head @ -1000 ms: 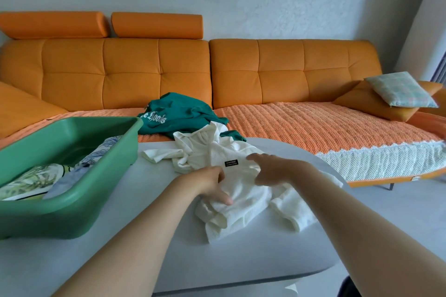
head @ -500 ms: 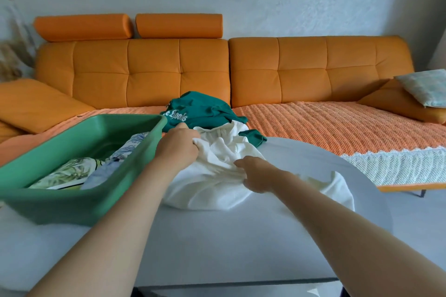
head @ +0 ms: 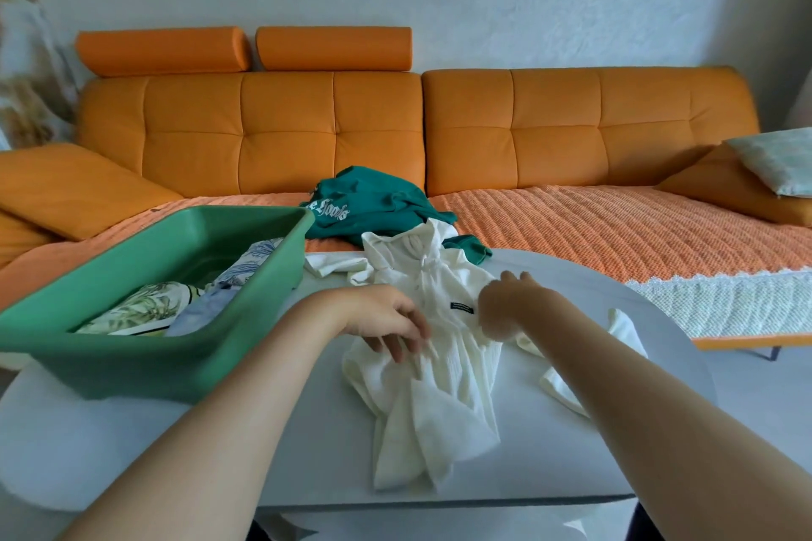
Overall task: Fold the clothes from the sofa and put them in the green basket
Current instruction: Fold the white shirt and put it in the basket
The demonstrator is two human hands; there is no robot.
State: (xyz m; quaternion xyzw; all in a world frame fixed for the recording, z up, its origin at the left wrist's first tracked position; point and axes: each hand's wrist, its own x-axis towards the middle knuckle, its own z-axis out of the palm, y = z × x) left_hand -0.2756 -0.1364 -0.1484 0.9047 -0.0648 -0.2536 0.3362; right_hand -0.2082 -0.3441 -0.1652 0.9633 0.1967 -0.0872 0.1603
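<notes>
Lays the left hand, fingers loose and straight, on the crumpled white shirt on the table beside the green basket, seemingly to flatten it for folding, with the right hand on its chest, grip too blurred to tell.

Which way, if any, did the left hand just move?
Yes: the left hand drew back from the green basket's far corner toward the person, and now rests on the white shirt.
</notes>
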